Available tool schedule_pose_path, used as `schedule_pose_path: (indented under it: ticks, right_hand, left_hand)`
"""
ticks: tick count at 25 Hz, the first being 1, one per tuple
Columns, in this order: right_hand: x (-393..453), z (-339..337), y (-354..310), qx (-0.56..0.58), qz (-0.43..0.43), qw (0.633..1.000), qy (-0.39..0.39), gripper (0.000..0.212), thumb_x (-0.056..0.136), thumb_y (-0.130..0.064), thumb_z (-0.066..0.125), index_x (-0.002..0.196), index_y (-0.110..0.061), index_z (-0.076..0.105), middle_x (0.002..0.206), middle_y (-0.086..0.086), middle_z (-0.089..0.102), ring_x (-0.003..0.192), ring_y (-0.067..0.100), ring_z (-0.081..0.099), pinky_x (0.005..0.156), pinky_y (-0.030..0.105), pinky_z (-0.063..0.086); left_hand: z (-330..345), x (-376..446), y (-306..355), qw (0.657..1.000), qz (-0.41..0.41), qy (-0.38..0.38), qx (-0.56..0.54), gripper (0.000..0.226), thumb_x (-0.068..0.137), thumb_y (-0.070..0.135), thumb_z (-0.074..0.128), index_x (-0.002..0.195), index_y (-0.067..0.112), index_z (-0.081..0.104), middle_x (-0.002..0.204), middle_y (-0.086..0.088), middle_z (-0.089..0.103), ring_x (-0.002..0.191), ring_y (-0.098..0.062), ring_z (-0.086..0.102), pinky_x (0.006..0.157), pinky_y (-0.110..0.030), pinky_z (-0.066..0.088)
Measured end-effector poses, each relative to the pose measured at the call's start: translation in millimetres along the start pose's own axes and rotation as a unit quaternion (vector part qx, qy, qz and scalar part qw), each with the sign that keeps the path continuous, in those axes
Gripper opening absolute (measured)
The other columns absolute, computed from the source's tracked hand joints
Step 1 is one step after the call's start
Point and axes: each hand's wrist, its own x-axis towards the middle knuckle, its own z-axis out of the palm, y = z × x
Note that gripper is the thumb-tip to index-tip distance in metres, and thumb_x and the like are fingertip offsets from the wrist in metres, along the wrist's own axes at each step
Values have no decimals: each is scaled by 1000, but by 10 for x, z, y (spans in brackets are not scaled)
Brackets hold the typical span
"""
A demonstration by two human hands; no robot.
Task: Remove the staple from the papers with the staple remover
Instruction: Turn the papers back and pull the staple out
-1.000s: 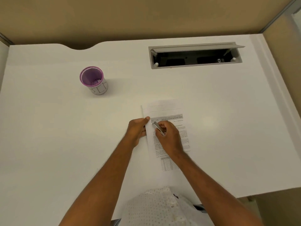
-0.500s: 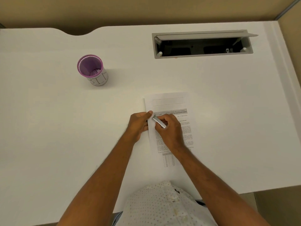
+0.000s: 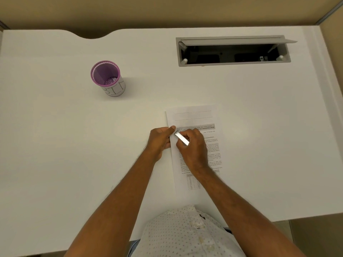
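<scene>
The printed papers (image 3: 193,115) lie flat on the white desk (image 3: 55,145), a little right of centre. My left hand (image 3: 160,142) presses down on their left edge, thumb on the sheet near the upper left. My right hand (image 3: 193,147) rests on the page and grips a slim metal staple remover (image 3: 181,138). Its tip points up-left and touches the paper just beside my left thumb. The staple itself is too small to make out.
A purple mesh cup (image 3: 106,77) with a paper label stands at the back left, small metal bits in its bottom. An open grey cable hatch (image 3: 233,51) is sunk into the desk at the back right. Tan partition walls close the back and right.
The remover's tip has slid up-left to meet my left thumb. Both hands stay on the papers; the view shifted slightly as my head moved.
</scene>
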Motion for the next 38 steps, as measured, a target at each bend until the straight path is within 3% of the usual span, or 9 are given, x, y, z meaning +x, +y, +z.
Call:
schedule_pose_path:
  ticks: [3,11,17,24,28,32,38]
  right_hand:
    - [18,6,-7,-21,-4,1000,-4,18,86,-22,79,100,-18,68,93,-3,60,82,14,56,61,27,51]
    - [42,-7,65,52,-4,998,-25,16,93,-18,70,109,-18,68,98,-3,63,86,15,59,67,27,54]
    - [35,53,82,23,26,999,-42,31,97,-27,66,127,-24,64,114,-4,64,99,13,63,78,33,59]
    - [35,53,32,15,49,998,-40,31,100,-35,61,129,-27,63,117,-5,65,101,13,64,83,39,58]
    - [32,77,-5,14,56,998,-28,30,99,-34,62,128,-26,63,116,-5,65,99,13,65,84,42,59]
    - [39,85,-9,36,82,996,-28,30,100,-36,61,128,-29,65,116,-8,65,100,11,64,86,39,58]
    - [121,57,-28,59,118,991,-30,31,101,-38,60,129,-26,66,117,-5,65,100,8,59,87,32,55]
  left_hand:
    - [14,-3,-9,1000,3,4,1,35,95,32,72,113,2,76,106,-13,80,99,-31,77,89,-44,63]
    - [2,-4,29,1000,-4,4,-18,28,96,27,71,110,3,76,102,-14,81,92,-29,79,77,-37,66]
    - [29,22,6,1000,-9,19,-10,34,96,26,71,115,-2,73,107,-18,79,98,-35,77,87,-48,64]
    - [54,9,8,1000,4,29,-9,25,96,24,71,106,1,76,100,-16,79,87,-29,77,67,-32,65]
    - [56,18,-4,999,3,37,0,29,97,25,70,109,-1,76,104,-18,79,96,-35,77,71,-34,66]
    - [62,19,3,999,1,40,0,30,97,25,70,110,-1,76,105,-19,79,99,-37,77,78,-39,66]
    - [62,-15,5,999,2,36,1,31,98,25,69,113,-1,75,106,-16,79,97,-32,78,68,-31,65]
